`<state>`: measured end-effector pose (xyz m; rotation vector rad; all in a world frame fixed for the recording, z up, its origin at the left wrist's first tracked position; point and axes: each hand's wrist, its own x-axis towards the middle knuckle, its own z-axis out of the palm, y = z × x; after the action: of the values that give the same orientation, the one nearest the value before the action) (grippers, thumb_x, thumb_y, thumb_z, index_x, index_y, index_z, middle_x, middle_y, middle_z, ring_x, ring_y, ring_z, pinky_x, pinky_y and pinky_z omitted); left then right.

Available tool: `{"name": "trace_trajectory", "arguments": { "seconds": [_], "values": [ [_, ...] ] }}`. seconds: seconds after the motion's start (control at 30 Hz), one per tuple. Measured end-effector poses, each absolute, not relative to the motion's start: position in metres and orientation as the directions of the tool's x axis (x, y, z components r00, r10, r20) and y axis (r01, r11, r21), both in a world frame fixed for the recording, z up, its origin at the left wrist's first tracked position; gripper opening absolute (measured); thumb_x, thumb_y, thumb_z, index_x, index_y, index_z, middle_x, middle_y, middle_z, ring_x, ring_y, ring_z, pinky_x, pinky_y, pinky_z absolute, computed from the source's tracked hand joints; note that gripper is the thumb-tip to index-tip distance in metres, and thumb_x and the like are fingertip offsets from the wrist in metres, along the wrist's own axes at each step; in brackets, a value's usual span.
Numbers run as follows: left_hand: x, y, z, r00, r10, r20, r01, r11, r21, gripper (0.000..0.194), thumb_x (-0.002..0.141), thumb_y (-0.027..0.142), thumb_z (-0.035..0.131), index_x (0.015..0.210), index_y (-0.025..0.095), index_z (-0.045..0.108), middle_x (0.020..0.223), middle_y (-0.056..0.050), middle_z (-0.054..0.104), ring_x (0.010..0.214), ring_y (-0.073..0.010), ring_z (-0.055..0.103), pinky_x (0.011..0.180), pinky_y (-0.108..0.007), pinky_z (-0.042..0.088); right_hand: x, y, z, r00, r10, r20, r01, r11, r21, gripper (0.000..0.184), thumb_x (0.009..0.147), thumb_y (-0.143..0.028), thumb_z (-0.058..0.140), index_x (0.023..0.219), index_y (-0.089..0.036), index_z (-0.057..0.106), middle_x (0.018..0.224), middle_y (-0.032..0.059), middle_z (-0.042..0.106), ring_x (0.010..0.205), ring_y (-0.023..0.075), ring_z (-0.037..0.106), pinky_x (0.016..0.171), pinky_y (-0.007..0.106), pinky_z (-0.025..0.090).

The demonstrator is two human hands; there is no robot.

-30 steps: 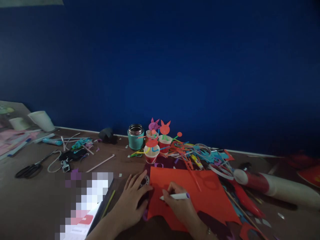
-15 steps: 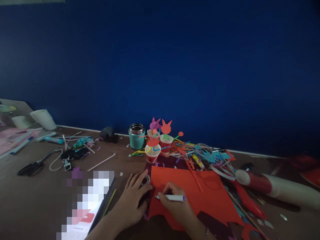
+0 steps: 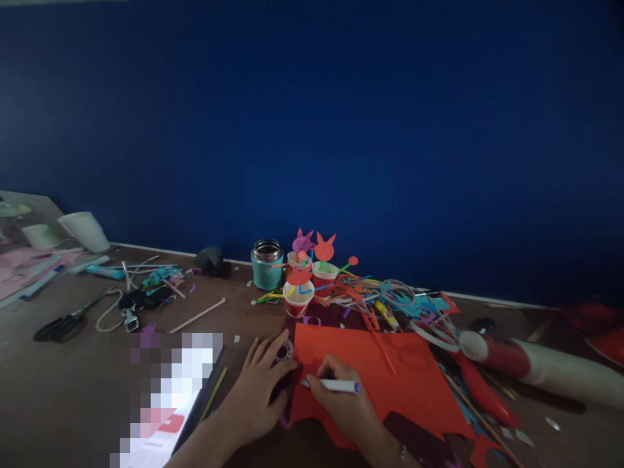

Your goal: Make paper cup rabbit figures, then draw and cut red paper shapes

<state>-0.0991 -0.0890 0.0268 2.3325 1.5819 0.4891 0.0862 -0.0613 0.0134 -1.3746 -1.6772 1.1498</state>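
My right hand (image 3: 344, 396) is closed on a white marker with a purple end (image 3: 341, 386), its tip at the left part of a red paper sheet (image 3: 390, 364). With fingers spread, my left hand (image 3: 263, 390) rests flat at the sheet's left edge. Beside its fingertips lies a round tape roll (image 3: 285, 351), partly covered by the hand. Just beyond the sheet stand paper cups with straws, among them a front cup (image 3: 298, 302) and a red cup (image 3: 324, 279) topped by a red paper animal head (image 3: 324, 248).
A teal steel-lined jar (image 3: 268, 266) stands left of the cups. Paper scraps and straws (image 3: 390, 299) pile up to the right, near a long white roll (image 3: 560, 370). At left are black scissors (image 3: 61, 327) and a lit phone (image 3: 166, 416). A blue wall (image 3: 312, 130) rises behind.
The marker and my right hand have shifted very slightly to the left over the red sheet. My left hand stays in place.
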Motion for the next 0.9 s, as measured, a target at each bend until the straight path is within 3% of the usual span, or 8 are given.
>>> {"name": "trace_trajectory", "arguments": {
  "seconds": [0.7,0.8,0.9],
  "values": [
    [-0.0996,-0.0893,0.0265,0.336,0.937,0.098,0.841,-0.345,0.418,0.052,0.066,0.007,0.051,0.112,0.032,0.055,0.150,-0.001,0.022,0.134,-0.0297,0.022,0.108,-0.057,0.015,0.0876,-0.0615,0.0086,-0.182,0.983,-0.005,0.397,0.069,-0.915,0.022,0.072,-0.027,0.055,0.058,-0.022,0.038,0.049,-0.0083,0.038,0.047,0.0088,0.036,0.045,0.021,0.027],
    [-0.0999,-0.0892,0.0259,0.336,0.936,0.102,0.842,-0.347,0.413,0.051,0.066,0.008,0.052,0.111,0.032,0.056,0.150,0.000,0.022,0.134,-0.0299,0.023,0.108,-0.057,0.015,0.0886,-0.0599,0.0075,-0.162,0.987,-0.020,0.352,0.038,-0.935,0.024,0.070,-0.027,0.057,0.056,-0.022,0.038,0.048,-0.0085,0.038,0.046,0.0087,0.036,0.044,0.021,0.027],
    [-0.1005,-0.0892,0.0257,0.343,0.934,0.102,0.844,-0.354,0.403,0.052,0.067,0.008,0.052,0.113,0.032,0.055,0.151,0.000,0.021,0.134,-0.0302,0.023,0.108,-0.057,0.016,0.0923,-0.0569,0.0107,-0.101,0.991,-0.091,0.201,-0.069,-0.977,0.026,0.069,-0.033,0.058,0.055,-0.022,0.039,0.046,-0.0072,0.043,0.044,0.0090,0.037,0.043,0.021,0.028]
  ]
}}
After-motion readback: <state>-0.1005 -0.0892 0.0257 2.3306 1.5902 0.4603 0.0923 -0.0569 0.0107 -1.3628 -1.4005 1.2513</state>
